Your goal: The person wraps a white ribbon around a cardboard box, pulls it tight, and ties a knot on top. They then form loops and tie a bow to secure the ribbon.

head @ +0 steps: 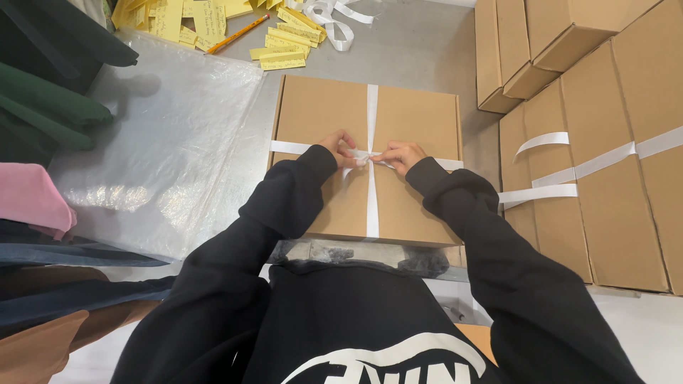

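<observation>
A flat brown cardboard box lies on the grey table in front of me. A white ribbon crosses it lengthwise and sideways, meeting near the middle. My left hand and my right hand meet at that crossing, each pinching the ribbon between fingertips. Both arms wear black sleeves. The knot itself is hidden under my fingers.
Clear plastic bags lie left of the box. Yellow paper slips, an orange pencil and loose white ribbon sit at the back. Stacked cardboard boxes, some ribboned, fill the right. Folded clothes pile at the left.
</observation>
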